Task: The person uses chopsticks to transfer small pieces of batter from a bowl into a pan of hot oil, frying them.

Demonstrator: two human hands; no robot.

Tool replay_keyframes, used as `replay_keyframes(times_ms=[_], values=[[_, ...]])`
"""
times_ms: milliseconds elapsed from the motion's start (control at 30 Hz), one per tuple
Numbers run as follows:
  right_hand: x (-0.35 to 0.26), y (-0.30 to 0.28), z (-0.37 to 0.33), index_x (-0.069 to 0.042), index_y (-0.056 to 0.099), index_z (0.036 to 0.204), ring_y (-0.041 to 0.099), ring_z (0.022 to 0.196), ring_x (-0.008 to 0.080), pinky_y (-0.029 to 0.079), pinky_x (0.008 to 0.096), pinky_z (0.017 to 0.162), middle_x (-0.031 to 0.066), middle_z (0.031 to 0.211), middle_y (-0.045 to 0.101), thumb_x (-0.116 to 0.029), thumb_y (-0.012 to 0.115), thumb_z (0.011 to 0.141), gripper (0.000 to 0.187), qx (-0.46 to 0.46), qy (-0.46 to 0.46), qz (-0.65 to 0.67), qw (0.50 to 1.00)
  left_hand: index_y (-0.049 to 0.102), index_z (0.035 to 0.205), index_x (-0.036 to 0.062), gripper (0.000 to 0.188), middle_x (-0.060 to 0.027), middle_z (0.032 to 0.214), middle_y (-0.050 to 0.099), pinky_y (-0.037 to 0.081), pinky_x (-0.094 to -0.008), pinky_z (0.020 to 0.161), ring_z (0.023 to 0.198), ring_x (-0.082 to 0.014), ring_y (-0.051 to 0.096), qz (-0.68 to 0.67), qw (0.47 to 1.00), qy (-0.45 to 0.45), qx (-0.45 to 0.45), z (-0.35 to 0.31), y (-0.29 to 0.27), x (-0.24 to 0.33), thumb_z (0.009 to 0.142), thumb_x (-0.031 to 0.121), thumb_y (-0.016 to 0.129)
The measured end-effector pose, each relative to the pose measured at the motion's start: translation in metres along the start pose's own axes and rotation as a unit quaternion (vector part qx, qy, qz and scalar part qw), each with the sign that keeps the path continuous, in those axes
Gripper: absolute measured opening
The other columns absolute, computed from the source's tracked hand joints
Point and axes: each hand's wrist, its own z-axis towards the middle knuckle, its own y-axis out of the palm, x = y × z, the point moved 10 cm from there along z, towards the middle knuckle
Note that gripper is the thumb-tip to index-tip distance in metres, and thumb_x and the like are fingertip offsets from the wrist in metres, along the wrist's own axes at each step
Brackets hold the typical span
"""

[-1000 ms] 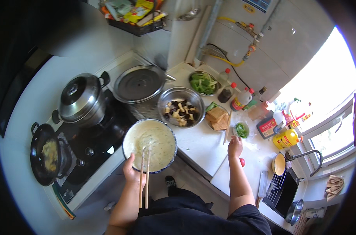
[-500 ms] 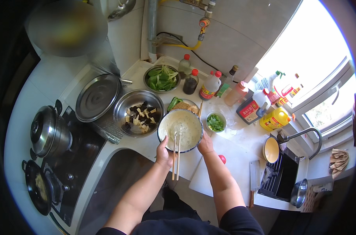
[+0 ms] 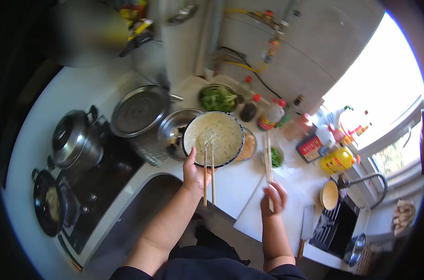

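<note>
In my left hand (image 3: 196, 176) is a deep bowl (image 3: 187, 140) with a dark speckled rim, the thumb at its near rim and the fingers beneath. Pale batter (image 3: 223, 133) flecked with green lies inside, and a pair of chopsticks (image 3: 209, 182) leans in it over the near rim. My right hand (image 3: 274, 198), apart from the bowl, is closed on another pair of chopsticks (image 3: 268, 156). These are motion-blurred and point away from me, past a small bowl of chopped greens (image 3: 277, 157).
Left stand a lidded pot (image 3: 74, 135) and a frying pan (image 3: 51, 204) with pale food. Behind the held bowl are a steel basin (image 3: 164, 128) and leafy greens (image 3: 219, 98). Sauce bottles (image 3: 312, 149) line the window side. A cleaver (image 3: 308, 224) lies by the white board (image 3: 254, 219).
My right hand has left the bowl's rim, moved right and taken up the second pair of chopsticks. The left hand alone holds the bowl. The whole view has shifted.
</note>
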Motion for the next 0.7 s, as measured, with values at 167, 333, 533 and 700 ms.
replay_keyframes(times_ms=[167, 333, 533, 700], values=[[-0.075, 0.008, 0.048, -0.009, 0.047, 0.109, 0.063, 0.074, 0.0281, 0.057, 0.036, 0.064, 0.0174, 0.097, 0.055, -0.026, 0.054, 0.095, 0.023, 0.205, 0.076, 0.333, 0.917, 0.045, 0.13, 0.0079, 0.056, -0.0126, 0.127, 0.054, 0.05, -0.0469, 0.086, 0.112, -0.0302, 0.056, 0.014, 0.989, 0.143, -0.042, -0.089, -0.021, 0.124, 0.092, 0.049, 0.047], [-0.187, 0.098, 0.086, -0.009, 0.043, 0.1, 0.06, 0.07, 0.0251, 0.052, 0.0321, 0.059, 0.0128, 0.094, 0.051, -0.003, 0.057, 0.09, 0.018, 0.195, 0.15, 0.488, 0.837, 0.043, 0.131, 0.0083, 0.058, -0.0131, 0.125, 0.054, 0.052, -0.0481, 0.085, 0.111, -0.0305, 0.057, -0.003, 0.945, 0.324, 0.03, -0.235, -0.076, 0.261, 0.091, 0.051, 0.047], [-0.398, 0.266, 0.068, 0.002, 0.058, 0.103, 0.063, 0.074, 0.0186, 0.054, 0.0292, 0.069, 0.0132, 0.095, 0.061, 0.003, 0.056, 0.089, 0.015, -0.091, 0.34, 0.686, 0.636, 0.038, 0.135, 0.0048, 0.061, -0.0195, 0.134, 0.046, 0.044, -0.0572, 0.096, 0.122, -0.0367, 0.048, -0.051, 0.821, 0.553, 0.132, -0.453, -0.191, 0.386, 0.092, 0.048, 0.047], [-0.585, 0.368, 0.02, 0.005, 0.067, 0.096, 0.065, 0.081, 0.0135, 0.051, 0.0228, 0.071, 0.0084, 0.088, 0.068, -0.006, 0.068, 0.085, 0.016, -0.35, 0.235, 0.67, 0.61, 0.04, 0.134, 0.0039, 0.057, -0.0176, 0.13, 0.051, 0.049, -0.0575, 0.09, 0.117, -0.0356, 0.053, -0.105, 0.751, 0.636, 0.143, -0.582, -0.272, 0.439, 0.094, 0.045, 0.046]])
